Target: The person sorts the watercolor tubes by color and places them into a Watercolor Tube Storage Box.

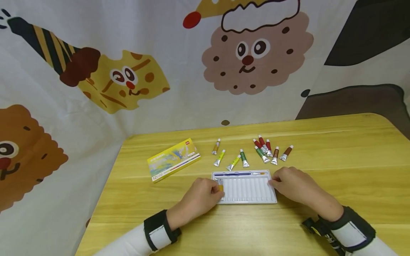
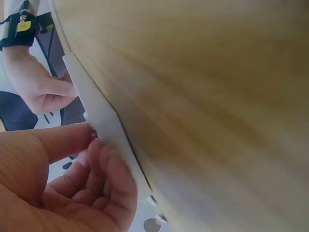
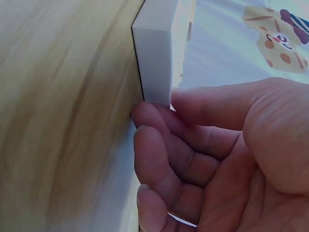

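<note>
A white plastic tray (image 1: 248,190) with ridged slots lies on the table, a blue-handled paintbrush (image 1: 238,174) along its far groove. At the tray's left end my left hand (image 1: 201,195) pinches a small paint tube (image 1: 220,186) with an ochre part, over the leftmost slot; the fingers partly hide it. In the left wrist view that hand's thumb and fingers meet at the tray's edge. My right hand (image 1: 296,186) grips the tray's right end. Its thumb (image 3: 212,106) presses the top edge in the right wrist view, with curled fingers against the side.
Behind the tray lie an ochre tube (image 1: 216,146), yellow tubes (image 1: 219,158), green tubes (image 1: 244,158), red tubes (image 1: 262,143) and brown tubes (image 1: 275,155). A yellow paint box (image 1: 174,160) lies to the left on the wooden table (image 1: 128,217). A cartoon-printed cloth (image 1: 179,117) hangs behind.
</note>
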`<action>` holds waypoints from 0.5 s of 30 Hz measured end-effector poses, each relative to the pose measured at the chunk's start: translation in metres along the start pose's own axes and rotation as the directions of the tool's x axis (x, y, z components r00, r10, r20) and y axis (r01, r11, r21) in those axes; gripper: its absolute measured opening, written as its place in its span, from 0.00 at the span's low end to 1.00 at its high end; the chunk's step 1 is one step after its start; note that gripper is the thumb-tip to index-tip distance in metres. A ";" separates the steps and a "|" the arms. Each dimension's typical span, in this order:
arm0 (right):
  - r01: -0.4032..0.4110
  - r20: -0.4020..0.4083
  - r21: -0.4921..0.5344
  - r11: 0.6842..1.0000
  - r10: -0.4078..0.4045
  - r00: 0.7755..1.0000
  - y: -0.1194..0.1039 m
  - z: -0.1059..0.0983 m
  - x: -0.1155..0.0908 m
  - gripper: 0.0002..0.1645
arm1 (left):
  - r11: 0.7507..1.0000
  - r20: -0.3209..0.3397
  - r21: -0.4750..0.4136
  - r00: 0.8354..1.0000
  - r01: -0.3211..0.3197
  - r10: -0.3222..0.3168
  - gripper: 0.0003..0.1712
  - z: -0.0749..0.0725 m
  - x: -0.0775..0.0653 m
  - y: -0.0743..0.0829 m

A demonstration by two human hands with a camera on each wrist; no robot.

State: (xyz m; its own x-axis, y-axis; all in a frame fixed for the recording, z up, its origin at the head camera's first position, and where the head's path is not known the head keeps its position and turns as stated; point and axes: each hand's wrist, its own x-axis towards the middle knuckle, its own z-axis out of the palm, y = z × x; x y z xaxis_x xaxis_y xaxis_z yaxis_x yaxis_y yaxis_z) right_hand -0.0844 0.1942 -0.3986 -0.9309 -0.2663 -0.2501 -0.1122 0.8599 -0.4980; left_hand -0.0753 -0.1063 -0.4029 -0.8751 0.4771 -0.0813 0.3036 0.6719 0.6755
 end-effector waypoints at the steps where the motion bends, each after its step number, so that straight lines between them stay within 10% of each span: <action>1: 0.001 -0.001 0.000 1.000 -0.001 1.000 0.000 0.000 0.000 0.06 | 1.000 0.005 -0.005 1.000 0.008 -0.008 0.21 0.000 0.001 0.001; 15: 0.001 -0.007 -0.006 1.000 -0.001 1.000 0.001 0.001 -0.001 0.10 | 0.995 0.068 -0.001 0.993 0.095 -0.095 0.20 -0.004 0.007 0.007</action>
State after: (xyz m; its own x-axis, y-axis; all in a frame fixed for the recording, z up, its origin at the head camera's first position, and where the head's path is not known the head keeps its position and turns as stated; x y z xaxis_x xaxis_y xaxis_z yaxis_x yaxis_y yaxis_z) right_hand -0.0836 0.1947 -0.3998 -0.9331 -0.2645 -0.2439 -0.1153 0.8620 -0.4936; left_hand -0.0803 -0.1002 -0.3957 -0.8725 0.4483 -0.1945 0.2185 0.7139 0.6652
